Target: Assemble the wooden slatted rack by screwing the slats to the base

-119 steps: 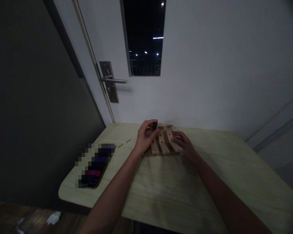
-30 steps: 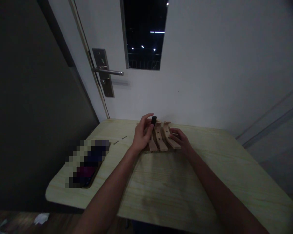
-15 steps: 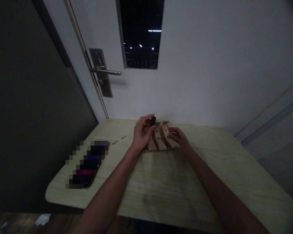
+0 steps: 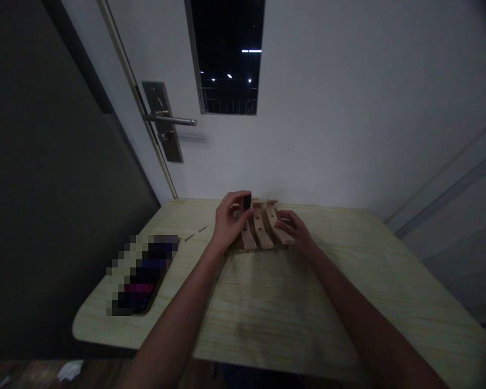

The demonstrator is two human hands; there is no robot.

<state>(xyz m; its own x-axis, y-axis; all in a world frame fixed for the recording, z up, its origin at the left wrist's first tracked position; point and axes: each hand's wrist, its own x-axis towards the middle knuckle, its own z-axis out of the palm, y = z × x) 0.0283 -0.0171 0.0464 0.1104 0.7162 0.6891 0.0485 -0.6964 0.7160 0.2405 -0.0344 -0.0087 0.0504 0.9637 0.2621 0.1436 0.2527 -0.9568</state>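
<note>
A wooden rack with three curved wooden hooks lies on the table, with small dark holes in the hooks. Between thumb and fingers, my left hand pinches an upright black handle, apparently a screwdriver's, above the left hook. Its lower end is hard to make out. My right hand closes on the right edge of the rack, its fingers resting on the right hook. In the middle, another hook stands untouched. Two screws lie left of my left hand.
A phone, partly blurred out, lies on the left of the pale wooden table. Behind the table stands a white door with a metal handle and a dark window. White paper is on the floor.
The whole view has shifted slightly. The black handle now stands more upright over the left hook, still in my left hand. My right hand keeps its hold on the rack's right side.
</note>
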